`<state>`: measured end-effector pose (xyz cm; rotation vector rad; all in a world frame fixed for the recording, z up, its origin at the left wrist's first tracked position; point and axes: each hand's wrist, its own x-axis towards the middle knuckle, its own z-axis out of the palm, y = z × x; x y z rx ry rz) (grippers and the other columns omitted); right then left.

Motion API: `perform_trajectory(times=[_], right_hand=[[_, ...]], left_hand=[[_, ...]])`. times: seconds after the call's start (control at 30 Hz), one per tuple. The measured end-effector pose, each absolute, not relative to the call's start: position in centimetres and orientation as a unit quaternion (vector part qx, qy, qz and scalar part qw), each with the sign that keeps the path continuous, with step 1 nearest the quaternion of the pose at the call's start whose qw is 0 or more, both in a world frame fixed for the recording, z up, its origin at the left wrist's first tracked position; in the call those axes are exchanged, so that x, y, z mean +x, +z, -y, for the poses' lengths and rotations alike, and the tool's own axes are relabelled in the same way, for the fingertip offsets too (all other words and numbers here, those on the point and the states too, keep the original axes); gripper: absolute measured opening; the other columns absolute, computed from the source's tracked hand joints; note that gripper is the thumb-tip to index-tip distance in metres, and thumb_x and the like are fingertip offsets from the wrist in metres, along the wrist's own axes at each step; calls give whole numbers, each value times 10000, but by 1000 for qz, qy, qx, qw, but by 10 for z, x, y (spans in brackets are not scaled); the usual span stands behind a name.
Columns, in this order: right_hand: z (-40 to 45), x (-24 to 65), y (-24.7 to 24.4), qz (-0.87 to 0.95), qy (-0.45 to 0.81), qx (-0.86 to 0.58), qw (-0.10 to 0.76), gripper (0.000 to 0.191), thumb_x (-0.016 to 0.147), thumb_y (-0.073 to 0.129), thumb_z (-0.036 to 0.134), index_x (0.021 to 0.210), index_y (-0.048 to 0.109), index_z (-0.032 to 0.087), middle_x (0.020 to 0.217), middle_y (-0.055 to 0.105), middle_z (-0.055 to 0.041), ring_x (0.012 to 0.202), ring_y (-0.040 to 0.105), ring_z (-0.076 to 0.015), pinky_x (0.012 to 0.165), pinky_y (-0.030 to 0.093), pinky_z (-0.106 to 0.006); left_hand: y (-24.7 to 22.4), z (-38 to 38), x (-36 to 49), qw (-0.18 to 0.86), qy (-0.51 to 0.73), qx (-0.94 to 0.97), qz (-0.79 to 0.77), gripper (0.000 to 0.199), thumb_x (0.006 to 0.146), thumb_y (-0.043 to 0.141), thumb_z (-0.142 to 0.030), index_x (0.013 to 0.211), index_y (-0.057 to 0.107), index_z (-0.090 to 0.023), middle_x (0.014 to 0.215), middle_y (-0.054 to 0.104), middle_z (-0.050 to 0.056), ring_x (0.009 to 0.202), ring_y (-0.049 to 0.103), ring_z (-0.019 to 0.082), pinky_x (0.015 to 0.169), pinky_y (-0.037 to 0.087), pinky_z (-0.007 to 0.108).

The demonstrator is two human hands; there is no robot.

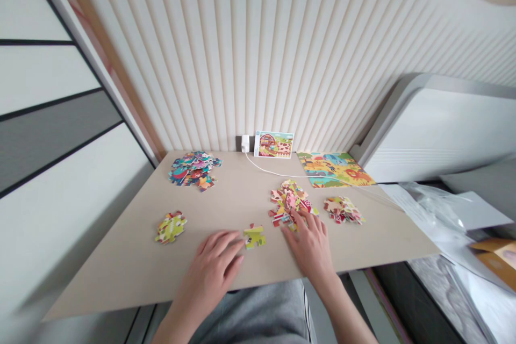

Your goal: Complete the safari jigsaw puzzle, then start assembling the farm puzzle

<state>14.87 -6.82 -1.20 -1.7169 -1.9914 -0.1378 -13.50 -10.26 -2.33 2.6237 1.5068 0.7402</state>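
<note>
My left hand [215, 259] rests on the table with its fingers stretched out, their tips close to a small group of green jigsaw pieces [255, 237]. Over the near right edge of a heap of mixed jigsaw pieces [291, 200] lies my right hand [310, 240], thumb and index finger apart and fingertips touching the pieces. Part of that heap is hidden under the fingers. A smaller pile of pink and red pieces [343, 209] sits to the right of this hand. Farther left lies a pile of mostly green pieces [171, 227].
A heap of blue and purple pieces [193, 169] is at the back left. A farm picture card [274, 144] leans against the wall beside a white charger [245, 143]. Its cable [278, 173] crosses the table and a flat animal puzzle [334, 169] at the back right.
</note>
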Motion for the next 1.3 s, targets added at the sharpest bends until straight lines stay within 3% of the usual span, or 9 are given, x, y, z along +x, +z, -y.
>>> perform_trajectory(times=[0.27, 0.4, 0.6, 0.73, 0.83, 0.97, 1.13, 1.3], right_hand=[[67, 157, -17, 708, -38, -667, 229, 446, 994, 583, 424, 1395, 610, 231, 1319, 681, -110, 1225, 570, -299, 1040, 406, -463], [65, 154, -15, 699, -12, -676, 232, 431, 989, 569, 376, 1389, 619, 225, 1296, 688, -115, 1222, 570, -314, 1026, 416, -490], [77, 129, -12, 790, 66, -542, 280, 429, 996, 548, 282, 1424, 582, 252, 1246, 695, -104, 1174, 603, -275, 1019, 466, -447], [79, 121, -13, 766, -11, -582, 274, 398, 990, 572, 288, 1384, 614, 248, 1354, 641, -125, 1256, 555, -320, 1061, 424, -506], [75, 126, -16, 731, -40, -625, 271, 375, 1011, 538, 302, 1372, 618, 239, 1310, 667, -132, 1232, 573, -328, 1036, 425, -523], [74, 124, -13, 737, -31, -608, 293, 364, 1025, 532, 333, 1367, 618, 242, 1247, 702, -121, 1183, 609, -308, 1037, 428, -504], [78, 101, -3, 818, 30, -508, 267, 486, 1000, 601, 392, 1457, 542, 238, 1430, 614, -120, 1347, 526, -288, 1111, 432, -467], [74, 104, -10, 759, -22, -591, 272, 390, 1004, 571, 371, 1354, 631, 210, 1445, 589, -179, 1340, 524, -366, 1081, 446, -574]], left_hand=[[-18, 103, -133, 8, 215, 860, -463, 442, 1005, 566, -253, 1443, 577, -308, 1418, 622, 40, 1303, 537, 270, 1109, 478, 482], [-12, 105, -131, 20, 198, 872, -447, 392, 1007, 563, -246, 1386, 621, -331, 1449, 594, 24, 1336, 515, 272, 1130, 472, 499], [-17, 107, -130, 26, 240, 844, -479, 298, 995, 558, -208, 1257, 686, -272, 1395, 607, 75, 1322, 538, 274, 1110, 506, 489], [-20, 107, -130, 31, 244, 843, -479, 285, 993, 559, -211, 1243, 682, -267, 1376, 614, 77, 1316, 548, 272, 1118, 502, 490], [-20, 107, -130, 36, 252, 837, -484, 293, 990, 555, -208, 1251, 673, -271, 1362, 623, 74, 1308, 559, 269, 1117, 501, 477], [-24, 106, -131, 29, 266, 822, -502, 379, 1002, 542, -240, 1377, 591, -251, 1371, 624, 98, 1285, 575, 278, 1097, 503, 476], [-24, 105, -131, 7, 280, 815, -507, 624, 994, 558, -281, 1587, 372, -229, 1436, 588, 140, 1314, 561, 303, 1083, 502, 493], [-18, 107, -130, 6, 247, 840, -482, 486, 983, 561, -226, 1461, 558, -309, 1475, 566, 83, 1333, 540, 294, 1122, 482, 507]])
